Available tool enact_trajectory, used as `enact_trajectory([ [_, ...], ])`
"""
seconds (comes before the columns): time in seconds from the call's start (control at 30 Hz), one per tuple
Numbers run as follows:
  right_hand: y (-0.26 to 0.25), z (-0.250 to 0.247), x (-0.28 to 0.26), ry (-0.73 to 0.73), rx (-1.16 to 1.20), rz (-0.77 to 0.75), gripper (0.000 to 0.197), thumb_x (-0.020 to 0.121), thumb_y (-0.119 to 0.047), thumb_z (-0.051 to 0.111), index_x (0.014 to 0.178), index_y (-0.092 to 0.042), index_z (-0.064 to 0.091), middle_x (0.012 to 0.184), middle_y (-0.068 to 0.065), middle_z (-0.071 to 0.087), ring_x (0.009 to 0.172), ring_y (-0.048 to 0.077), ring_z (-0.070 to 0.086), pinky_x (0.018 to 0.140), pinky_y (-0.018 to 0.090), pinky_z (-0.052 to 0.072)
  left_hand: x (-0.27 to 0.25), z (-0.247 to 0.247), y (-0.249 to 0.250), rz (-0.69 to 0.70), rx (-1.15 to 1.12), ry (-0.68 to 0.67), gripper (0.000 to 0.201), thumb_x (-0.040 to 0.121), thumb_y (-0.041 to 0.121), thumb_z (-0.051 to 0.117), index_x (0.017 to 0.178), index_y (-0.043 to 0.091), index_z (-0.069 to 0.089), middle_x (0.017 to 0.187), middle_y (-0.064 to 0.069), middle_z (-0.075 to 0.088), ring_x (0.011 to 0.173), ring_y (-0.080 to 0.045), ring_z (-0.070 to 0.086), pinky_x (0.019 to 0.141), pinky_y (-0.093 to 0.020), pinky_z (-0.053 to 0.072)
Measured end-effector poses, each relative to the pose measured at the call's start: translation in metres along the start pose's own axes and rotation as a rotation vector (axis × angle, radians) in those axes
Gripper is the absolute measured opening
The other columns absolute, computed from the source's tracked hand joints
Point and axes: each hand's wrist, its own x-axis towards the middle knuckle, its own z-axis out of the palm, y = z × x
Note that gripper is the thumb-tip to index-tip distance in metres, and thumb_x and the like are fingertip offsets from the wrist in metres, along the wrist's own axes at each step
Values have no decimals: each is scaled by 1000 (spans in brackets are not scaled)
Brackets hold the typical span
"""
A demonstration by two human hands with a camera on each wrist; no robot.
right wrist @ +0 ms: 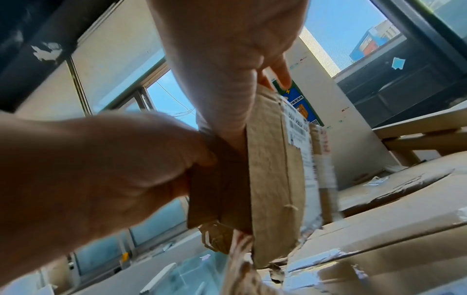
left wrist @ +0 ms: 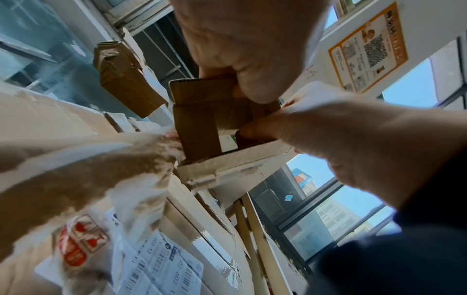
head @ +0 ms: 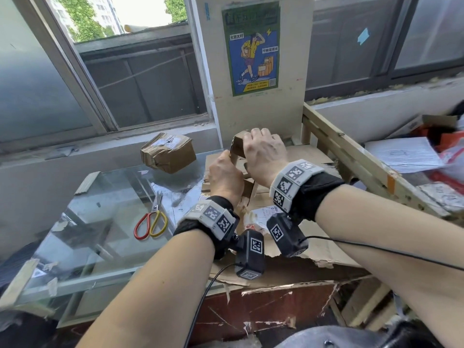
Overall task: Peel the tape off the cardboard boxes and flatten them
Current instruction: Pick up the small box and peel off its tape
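A small brown cardboard box (head: 238, 146) is held up between both hands over a stack of flattened cardboard (head: 296, 244). My left hand (head: 224, 170) grips its near left flap (left wrist: 199, 111), fingers and thumb curled round the edge. Clasping the top and far side is my right hand (head: 263, 149), whose fingers wrap over the box (right wrist: 274, 169) beside a white shipping label (right wrist: 298, 127). A ragged strip of tape with torn paper (right wrist: 240, 261) hangs from the box's lower end. A second, crumpled box wrapped in tape (head: 168, 156) sits on the glass table, to the left.
Red-and-yellow scissors (head: 150, 222) lie on the glass table (head: 95, 242) left of my left arm. A pale wooden frame (head: 351, 162) runs along the right, with papers and packaging behind it. A pillar with a poster (head: 253, 46) stands just beyond the hands.
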Motion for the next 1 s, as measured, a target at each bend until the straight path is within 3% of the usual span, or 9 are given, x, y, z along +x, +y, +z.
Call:
enact_trajectory([
  [0.13,3,3,6,-75,-162,129,45,91,-24,56,129,-5,41,123,13,52,112,29,49,89,41,38,-3,0,3,100,40,-1,27,91,0,40,104,5,62,98,-15,68,89,-30,60,68,-25,35],
  [0.33,10,-5,10,-151,-27,201,47,88,-18,59,128,-6,38,125,14,48,114,30,54,87,35,45,-8,3,3,249,124,-25,26,91,0,41,108,7,59,102,-13,68,93,-32,62,73,-31,40],
  [0.43,13,-8,7,-147,51,188,39,85,-13,57,120,-7,41,118,15,55,108,30,59,82,34,45,-6,2,2,239,101,2,25,96,5,41,109,10,61,101,-13,69,93,-32,62,70,-29,35],
  [0.53,16,-10,2,-131,189,180,30,85,-18,55,110,-7,42,106,16,63,102,35,61,73,34,38,-3,-4,-2,116,116,16,28,101,17,39,117,14,62,107,-12,66,98,-30,59,73,-30,35],
  [0.63,19,-10,1,-71,277,175,22,92,-22,44,105,-5,48,105,19,64,99,38,60,73,35,35,2,-7,-10,-106,109,-1,29,101,27,40,121,13,56,116,-12,61,106,-30,57,80,-35,39],
  [0.77,24,0,3,-34,355,193,30,96,-21,38,103,-3,61,104,20,66,95,40,60,73,35,40,5,-11,-15,-405,-40,-6,47,94,39,54,125,5,46,126,-16,54,116,-34,53,91,-37,42],
  [0.87,26,2,3,18,413,204,33,98,-27,41,101,-6,67,101,18,68,93,39,61,72,34,42,15,-4,-27,-602,-297,-3,68,72,49,68,117,2,51,116,-12,60,105,-33,61,91,-37,49],
  [0.93,24,1,2,51,438,189,34,99,-29,42,103,-6,67,100,17,69,93,39,61,72,34,43,23,8,-44,-668,-417,-83,72,52,55,68,104,4,62,108,-14,69,95,-32,67,87,-45,55],
  [1.0,23,2,1,75,467,169,32,99,-29,43,102,-7,67,98,15,69,91,38,61,71,35,44,22,12,-51,-694,-515,-155,60,57,54,73,91,5,63,96,-12,71,92,-28,69,85,-45,56],
])
